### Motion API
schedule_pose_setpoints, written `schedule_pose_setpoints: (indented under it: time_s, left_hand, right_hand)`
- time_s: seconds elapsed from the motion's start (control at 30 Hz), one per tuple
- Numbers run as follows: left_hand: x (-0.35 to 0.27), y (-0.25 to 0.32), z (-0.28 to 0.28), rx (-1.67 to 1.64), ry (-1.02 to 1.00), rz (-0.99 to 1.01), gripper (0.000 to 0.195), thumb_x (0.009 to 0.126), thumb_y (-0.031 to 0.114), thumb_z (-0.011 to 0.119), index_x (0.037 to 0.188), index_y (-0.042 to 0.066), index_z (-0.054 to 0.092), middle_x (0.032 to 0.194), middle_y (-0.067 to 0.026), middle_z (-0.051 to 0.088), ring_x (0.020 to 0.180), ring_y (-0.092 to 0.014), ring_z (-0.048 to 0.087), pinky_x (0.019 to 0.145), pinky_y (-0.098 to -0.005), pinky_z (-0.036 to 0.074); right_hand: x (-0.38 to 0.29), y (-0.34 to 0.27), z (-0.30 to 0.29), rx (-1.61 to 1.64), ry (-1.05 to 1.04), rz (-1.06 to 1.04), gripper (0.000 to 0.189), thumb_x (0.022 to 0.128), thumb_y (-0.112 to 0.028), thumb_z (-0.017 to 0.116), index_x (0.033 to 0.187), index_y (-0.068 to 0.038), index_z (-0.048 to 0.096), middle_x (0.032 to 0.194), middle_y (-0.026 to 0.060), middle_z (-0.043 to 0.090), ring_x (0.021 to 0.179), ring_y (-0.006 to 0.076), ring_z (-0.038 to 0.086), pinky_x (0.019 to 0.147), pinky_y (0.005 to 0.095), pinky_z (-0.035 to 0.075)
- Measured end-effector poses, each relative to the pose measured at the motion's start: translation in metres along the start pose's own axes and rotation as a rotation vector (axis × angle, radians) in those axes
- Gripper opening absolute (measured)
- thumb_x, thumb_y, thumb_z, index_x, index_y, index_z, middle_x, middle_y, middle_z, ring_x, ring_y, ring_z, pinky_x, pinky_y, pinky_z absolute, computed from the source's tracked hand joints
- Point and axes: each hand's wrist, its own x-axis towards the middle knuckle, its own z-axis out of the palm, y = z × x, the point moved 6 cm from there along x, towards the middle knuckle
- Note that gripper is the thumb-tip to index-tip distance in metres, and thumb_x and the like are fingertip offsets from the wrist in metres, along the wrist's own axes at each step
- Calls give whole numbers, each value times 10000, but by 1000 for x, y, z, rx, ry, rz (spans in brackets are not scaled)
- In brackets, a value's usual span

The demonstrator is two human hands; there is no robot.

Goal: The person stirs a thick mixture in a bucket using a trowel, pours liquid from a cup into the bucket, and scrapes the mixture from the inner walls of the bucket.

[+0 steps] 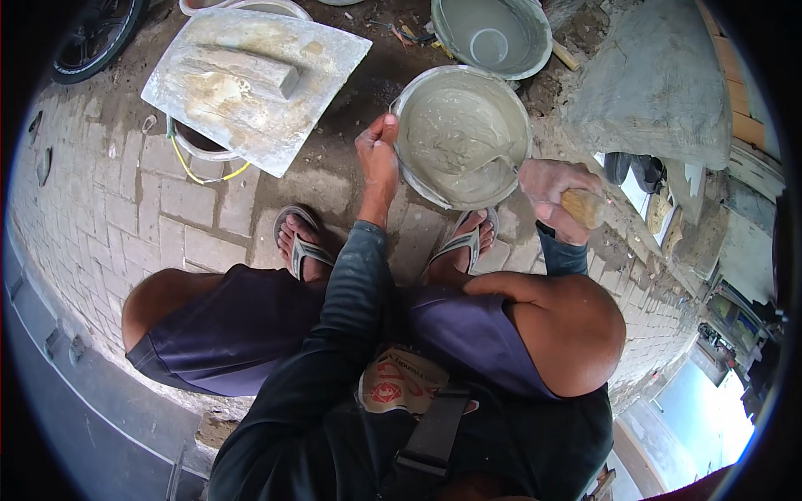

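Observation:
Between my feet and a second bucket stands a bucket of wet grey cement mix (438,125). My left hand (379,156) pinches the bucket's wire handle (393,104) at its left rim. At the right rim, my right hand (557,194) is closed round the wooden handle of a trowel (583,208). The trowel's blade (492,156) lies partly sunk in the mix, so its full shape is hidden. To the left, a flat board with a wooden grip block (250,72) rests over another bucket (203,141) with a yellow-and-green handle.
Behind the mix stands a bucket of greyish water (489,34) with a round clear item in it. A rough cement block (658,87) is at the right, above shoes (633,172). A wheel (94,41) shows at top left. Brick paving (188,200) lies underfoot.

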Motion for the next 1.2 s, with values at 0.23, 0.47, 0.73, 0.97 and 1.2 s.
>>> schedule_pose_setpoints:
  time_s: [0.23, 0.47, 0.73, 0.97, 1.2]
  left_hand:
    - [0, -4, 5, -134, -11, -39, 250, 969, 194, 611, 1013, -39, 688, 945, -7, 667, 850, -83, 560, 804, -238, 436]
    - [-11, 4, 16, -70, -59, 80, 319, 954, 202, 636, 1119, -68, 679, 964, -33, 678, 869, -98, 559, 832, -253, 449]
    - [-11, 5, 16, 24, -35, 37, 316, 956, 200, 639, 1119, -69, 677, 994, -29, 673, 873, -91, 557, 837, -250, 437]
    - [-14, 7, 16, 25, -22, 100, 295, 967, 193, 618, 1089, -65, 689, 937, -22, 671, 856, -89, 545, 813, -257, 452]
    - [-14, 7, 16, 11, -44, 48, 334, 965, 227, 628, 1125, -63, 676, 984, -32, 674, 881, -98, 564, 832, -256, 449]
  right_hand:
    - [-28, 21, -20, -370, 143, 304, 227, 741, 56, 659, 657, -41, 472, 649, 55, 518, 610, 169, 496, 573, 307, 386]
    - [12, 19, -38, -318, 445, -75, 196, 768, 42, 672, 715, -37, 501, 703, 64, 546, 662, 169, 506, 631, 301, 419]
    - [-49, 42, -7, -319, 182, 164, 230, 764, 47, 674, 666, -34, 482, 682, 49, 515, 640, 167, 483, 609, 308, 395]
    - [-57, 4, -10, -34, 330, -54, 232, 760, 58, 661, 662, -41, 475, 661, 53, 498, 608, 169, 466, 584, 313, 384]
    - [-18, 6, -24, -125, 276, 58, 221, 758, 61, 668, 684, -27, 480, 676, 47, 538, 630, 167, 501, 596, 299, 403]
